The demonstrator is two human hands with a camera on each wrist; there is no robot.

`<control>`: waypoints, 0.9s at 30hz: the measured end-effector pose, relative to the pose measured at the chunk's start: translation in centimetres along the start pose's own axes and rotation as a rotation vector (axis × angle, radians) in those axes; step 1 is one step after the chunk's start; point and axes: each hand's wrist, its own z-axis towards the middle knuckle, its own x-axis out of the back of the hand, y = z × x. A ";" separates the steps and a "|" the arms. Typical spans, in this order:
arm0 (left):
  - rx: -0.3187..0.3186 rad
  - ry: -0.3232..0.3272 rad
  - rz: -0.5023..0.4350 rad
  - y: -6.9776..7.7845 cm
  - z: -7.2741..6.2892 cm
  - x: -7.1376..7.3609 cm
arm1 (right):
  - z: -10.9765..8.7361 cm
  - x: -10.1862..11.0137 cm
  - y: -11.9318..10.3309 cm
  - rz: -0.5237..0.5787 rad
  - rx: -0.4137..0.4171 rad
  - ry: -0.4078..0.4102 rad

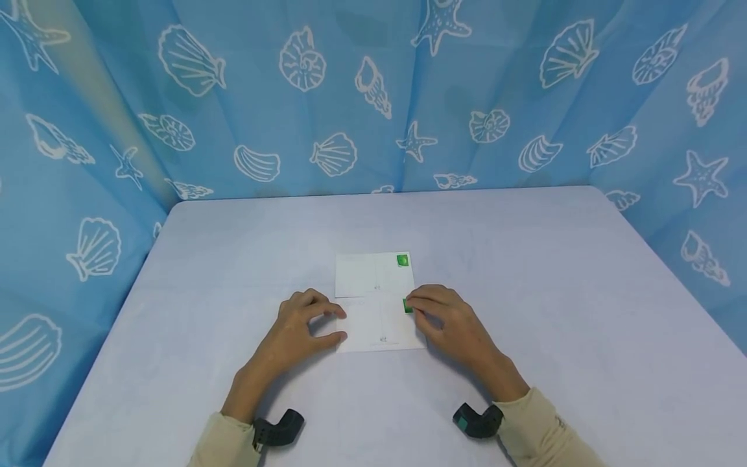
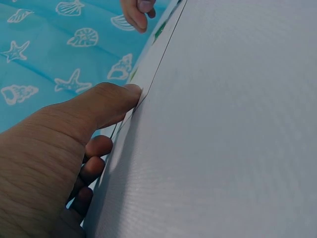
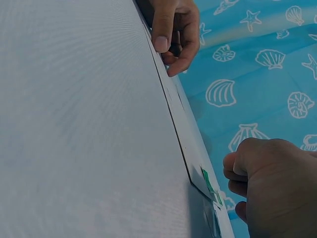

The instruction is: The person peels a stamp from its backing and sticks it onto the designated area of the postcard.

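Two white postcards lie on the white table, one beyond the other. The far postcard (image 1: 357, 275) bears a green stamp (image 1: 403, 260) at its upper right corner. On the near postcard (image 1: 358, 327), another green stamp (image 1: 407, 306) lies at the upper right, partly covered by my right hand (image 1: 446, 318) in the head view. Both wrist views show that hand slightly above the card, fingers bent, apart from the stamp (image 3: 207, 179). My left hand (image 1: 303, 327) rests at the near card's left edge, thumb (image 2: 126, 94) by the corner, index finger spaced from it.
The white table (image 1: 554, 272) extends around the cards. A blue curtain (image 1: 350, 110) with white shell prints hangs behind it and at both sides. Black devices (image 1: 280, 428) are worn at both wrists, over beige sleeves (image 1: 543, 431).
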 end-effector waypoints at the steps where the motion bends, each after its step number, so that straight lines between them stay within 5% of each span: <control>1: -0.001 0.001 0.002 0.0 0.0 0.0 | 0.0 0.0 0.0 0.001 0.001 0.000; 18: -0.009 0.006 0.018 0.4 0.3 0.2 | 0.0 -0.1 0.2 -0.073 0.042 -0.055; 27: 0.013 0.003 0.009 0.3 0.0 0.0 | 0.0 0.1 0.1 -0.009 0.010 0.056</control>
